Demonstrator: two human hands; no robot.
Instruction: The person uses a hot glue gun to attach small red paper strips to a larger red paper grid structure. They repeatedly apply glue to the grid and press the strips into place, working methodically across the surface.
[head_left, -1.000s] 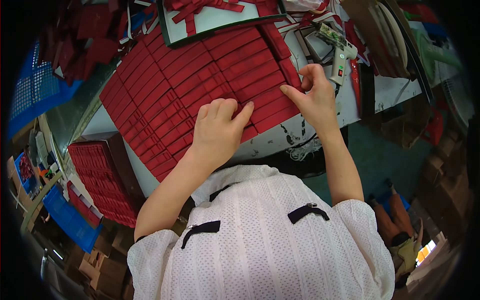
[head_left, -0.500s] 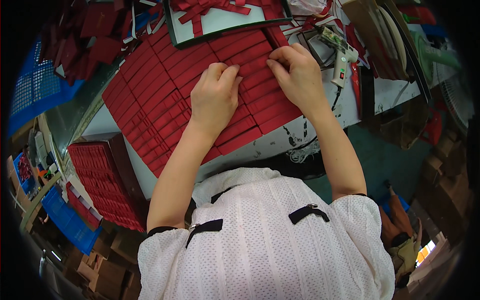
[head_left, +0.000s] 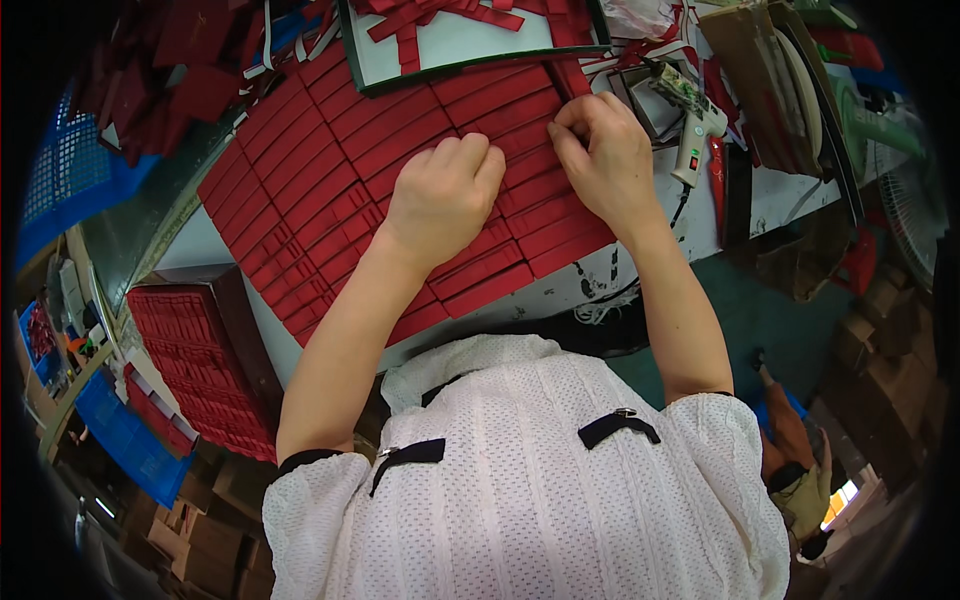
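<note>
Rows of narrow red boxes (head_left: 335,150) stand packed tightly together on the white table, some with ribbon bands and small bows across them. My left hand (head_left: 442,195) is closed with curled fingers over the middle of the rows; whatever its fingertips grip is hidden. At the right side of the same rows, my right hand (head_left: 610,165) pinches thumb and forefinger together. Anything between those fingers is too small or covered to make out. Just beyond the rows lies a green-edged tray (head_left: 480,72) holding loose red ribbon bows (head_left: 450,15).
A white glue gun (head_left: 697,140) with a black cord lies right of the boxes. Another case of red boxes (head_left: 190,360) stands at the left. Dark red boxes (head_left: 195,90) are heaped at the far left. A green fan (head_left: 890,130) stands far right; another person (head_left: 800,480) is behind.
My left hand has turned, its knuckles now facing up and its fingers curled tighter. My right hand keeps its pinch at the right side of the rows. The whole view has shifted slightly.
</note>
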